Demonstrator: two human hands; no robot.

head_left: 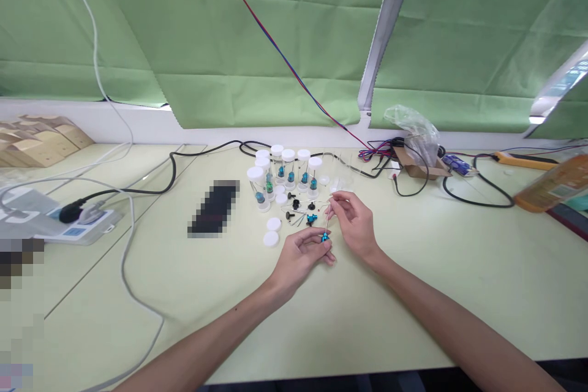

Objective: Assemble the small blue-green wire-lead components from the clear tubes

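My left hand (305, 254) pinches a small blue metal part (325, 237) between thumb and fingers. A thin metal rod (327, 218) stands up from this part, slightly tilted. The fingertips of my right hand (353, 220) are closed around the rod's upper end. Just beyond my hands lie another blue part (312, 218), several black knob-like pieces (296, 203) and some thin rods (301, 218). Behind them stand several clear vials with white lids (288, 156), with blue parts and rods inside. Loose white lids (271, 239) rest left of my hands.
Clear containers (342, 180) stand behind my right hand. A pixelated dark rectangle (214, 208) lies to the left, beyond it a power strip (87, 223) with cables. At the right are a cardboard box (420, 165) with a plastic bag and a tilted bottle (555, 182).
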